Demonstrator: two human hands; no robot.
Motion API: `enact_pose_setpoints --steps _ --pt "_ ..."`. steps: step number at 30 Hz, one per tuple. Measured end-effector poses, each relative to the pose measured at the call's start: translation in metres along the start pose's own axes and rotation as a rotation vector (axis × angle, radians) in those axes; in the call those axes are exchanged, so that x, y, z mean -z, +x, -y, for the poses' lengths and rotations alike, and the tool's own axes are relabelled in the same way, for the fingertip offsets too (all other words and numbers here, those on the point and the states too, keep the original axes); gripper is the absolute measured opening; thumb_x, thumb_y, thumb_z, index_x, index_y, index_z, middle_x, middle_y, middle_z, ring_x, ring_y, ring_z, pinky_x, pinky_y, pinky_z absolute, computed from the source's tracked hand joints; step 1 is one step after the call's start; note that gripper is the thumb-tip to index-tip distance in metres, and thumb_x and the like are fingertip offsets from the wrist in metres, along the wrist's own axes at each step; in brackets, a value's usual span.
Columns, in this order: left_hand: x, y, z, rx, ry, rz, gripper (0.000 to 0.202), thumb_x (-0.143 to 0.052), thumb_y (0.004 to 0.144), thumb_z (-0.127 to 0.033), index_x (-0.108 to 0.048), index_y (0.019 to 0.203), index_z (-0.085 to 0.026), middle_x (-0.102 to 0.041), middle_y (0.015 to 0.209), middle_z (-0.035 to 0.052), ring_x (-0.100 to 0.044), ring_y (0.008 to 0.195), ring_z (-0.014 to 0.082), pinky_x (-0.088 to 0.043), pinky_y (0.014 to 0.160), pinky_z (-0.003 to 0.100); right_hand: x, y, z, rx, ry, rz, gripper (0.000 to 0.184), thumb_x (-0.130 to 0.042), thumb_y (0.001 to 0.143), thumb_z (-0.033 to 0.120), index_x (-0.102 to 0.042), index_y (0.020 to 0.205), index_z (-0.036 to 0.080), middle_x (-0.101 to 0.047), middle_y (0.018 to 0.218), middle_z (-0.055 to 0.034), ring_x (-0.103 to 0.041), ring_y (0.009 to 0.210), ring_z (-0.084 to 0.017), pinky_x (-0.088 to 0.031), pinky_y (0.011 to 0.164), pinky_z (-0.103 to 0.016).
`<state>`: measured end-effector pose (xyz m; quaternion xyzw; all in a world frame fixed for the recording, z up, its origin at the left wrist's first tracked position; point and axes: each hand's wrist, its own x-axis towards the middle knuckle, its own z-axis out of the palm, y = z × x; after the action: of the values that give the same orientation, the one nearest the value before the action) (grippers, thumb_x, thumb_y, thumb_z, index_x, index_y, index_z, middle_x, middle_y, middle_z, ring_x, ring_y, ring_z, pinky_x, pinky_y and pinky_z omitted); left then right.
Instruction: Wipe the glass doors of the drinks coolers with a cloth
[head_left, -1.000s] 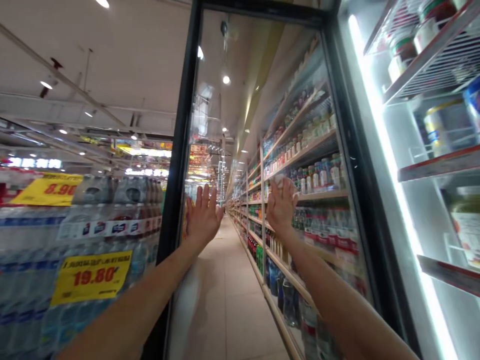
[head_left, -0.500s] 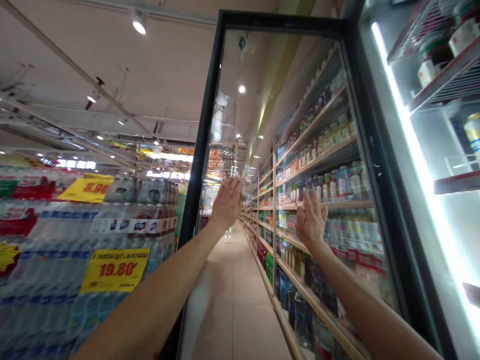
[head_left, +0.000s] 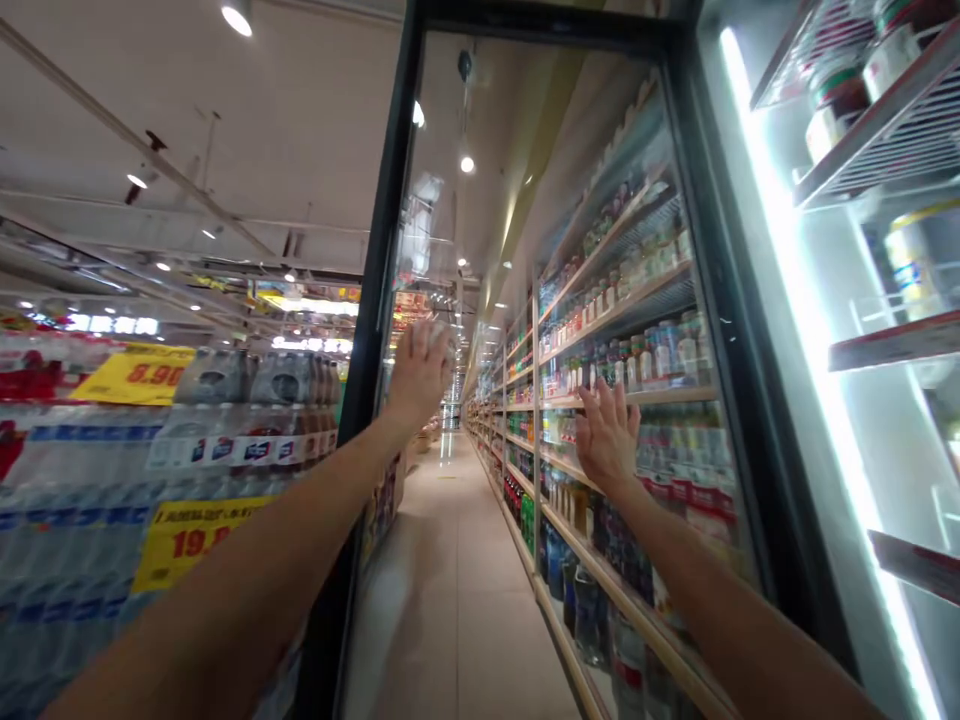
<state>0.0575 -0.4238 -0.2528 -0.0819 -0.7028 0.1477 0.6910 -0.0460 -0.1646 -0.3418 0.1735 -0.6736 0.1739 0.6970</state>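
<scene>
My left hand (head_left: 414,385) is raised against the glass door (head_left: 480,120), its fingers flat over a pale crumpled cloth (head_left: 447,345). Only a small edge of the cloth shows beyond the fingers; the rest is hidden behind the hand. To the right, my right hand (head_left: 609,438) is open, fingers spread and pointing up, with its palm toward the glass. It appears to rest on the pane and holds nothing visible. The door has a black frame (head_left: 375,260) and stands swung out from a lit cooler. Whitish smears or reflections show on the upper left of the glass.
On the right, the lit cooler holds wire shelves (head_left: 885,120) with jars and a yellow-topped container (head_left: 919,255). Shrink-wrapped bottle packs (head_left: 247,440) with yellow price signs (head_left: 135,375) are stacked at left. Behind the glass, an aisle floor (head_left: 442,560) runs beside shelves of drinks.
My left hand has shifted left across the glass with the cloth, toward the door's frame. My right hand stays spread at the pane. The view has moved slightly.
</scene>
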Motion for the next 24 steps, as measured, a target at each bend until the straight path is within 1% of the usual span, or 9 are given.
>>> enact_pose_setpoints --steps 3,8,10,13,15,17,21,22,24 --pt "0.001 -0.004 -0.003 0.007 0.020 -0.022 0.044 -0.036 0.090 -0.028 -0.039 0.131 -0.015 -0.032 0.143 0.0137 -0.017 0.137 0.0275 -0.016 0.111 0.053 0.000 -0.001 0.000 -0.006 0.019 -0.005 0.045 -0.030 0.090 0.033 -0.040 0.134 0.024 -0.031 0.145 -0.0075 -0.017 0.137 -0.028 -0.021 0.104 -0.055" --pt "-0.012 -0.041 -0.054 -0.674 -0.101 0.119 0.041 -0.037 0.091 -0.024 -0.038 0.132 -0.027 -0.040 0.140 0.0020 -0.019 0.137 0.0218 -0.024 0.112 0.043 -0.001 -0.001 0.001 0.002 0.021 -0.011 0.045 -0.029 0.091 0.032 -0.042 0.132 0.024 -0.033 0.144 -0.0083 -0.021 0.136 -0.028 -0.022 0.104 -0.054" --pt "-0.014 -0.029 -0.051 -0.613 -0.109 0.143 0.041 -0.038 0.091 -0.027 -0.040 0.131 -0.024 -0.039 0.141 0.0038 -0.018 0.137 0.0220 -0.025 0.112 0.043 -0.001 -0.001 0.000 0.007 0.027 -0.015 0.045 -0.029 0.090 0.033 -0.042 0.132 0.024 -0.034 0.144 -0.0079 -0.021 0.136 -0.027 -0.022 0.104 -0.053" --pt "-0.014 0.006 -0.032 -0.200 -0.057 0.055 0.042 -0.034 0.091 -0.025 -0.038 0.132 -0.015 -0.035 0.142 0.0124 -0.018 0.137 0.0236 -0.021 0.112 0.049 0.001 0.000 -0.009 0.040 0.038 -0.012 0.047 -0.029 0.090 0.033 -0.039 0.135 0.023 -0.036 0.143 -0.0080 -0.022 0.135 -0.026 -0.022 0.104 -0.052" --pt "-0.017 0.019 -0.031 -0.046 -0.040 0.002 0.046 -0.034 0.091 -0.024 -0.033 0.134 -0.010 -0.032 0.143 0.0162 -0.017 0.137 0.0255 -0.019 0.111 0.051 0.004 -0.001 -0.020 0.068 0.030 -0.001 0.049 -0.029 0.090 0.033 -0.035 0.136 0.021 -0.035 0.143 -0.0096 -0.025 0.134 -0.025 -0.021 0.105 -0.051" --pt "-0.022 0.015 -0.046 -0.130 -0.062 0.013 0.047 -0.035 0.090 -0.024 -0.032 0.135 -0.010 -0.032 0.143 0.0156 -0.017 0.137 0.0254 -0.020 0.112 0.049 0.007 -0.003 -0.032 0.084 0.015 0.008 0.050 -0.030 0.090 0.032 -0.033 0.137 0.019 -0.035 0.143 -0.0108 -0.026 0.134 -0.024 -0.020 0.106 -0.051" --pt "-0.033 0.002 -0.086 -0.614 -0.154 0.144 0.041 -0.037 0.091 -0.024 -0.038 0.132 -0.023 -0.040 0.140 0.0047 -0.020 0.137 0.0205 -0.024 0.111 0.041 0.016 -0.010 -0.056 0.092 -0.009 0.029 0.050 -0.030 0.090 0.032 -0.031 0.139 0.018 -0.035 0.143 -0.0102 -0.028 0.134 -0.023 -0.020 0.107 -0.050" --pt "-0.035 0.006 -0.091 -0.618 -0.159 0.148 0.041 -0.038 0.091 -0.024 -0.039 0.132 -0.023 -0.040 0.140 0.0044 -0.020 0.137 0.0206 -0.025 0.111 0.041 0.018 -0.011 -0.062 0.082 -0.013 0.032 0.050 -0.030 0.090 0.032 -0.031 0.139 0.018 -0.035 0.143 -0.0101 -0.028 0.134 -0.023 -0.020 0.107 -0.050" --pt "-0.037 0.022 -0.096 -0.413 -0.145 0.086 0.043 -0.038 0.090 -0.025 -0.038 0.133 -0.019 -0.038 0.141 0.0087 -0.019 0.137 0.0230 -0.023 0.112 0.042 0.022 -0.013 -0.075 0.039 -0.023 0.031 0.050 -0.029 0.090 0.031 -0.029 0.139 0.019 -0.035 0.143 -0.0103 -0.027 0.134 -0.024 -0.021 0.106 -0.051"
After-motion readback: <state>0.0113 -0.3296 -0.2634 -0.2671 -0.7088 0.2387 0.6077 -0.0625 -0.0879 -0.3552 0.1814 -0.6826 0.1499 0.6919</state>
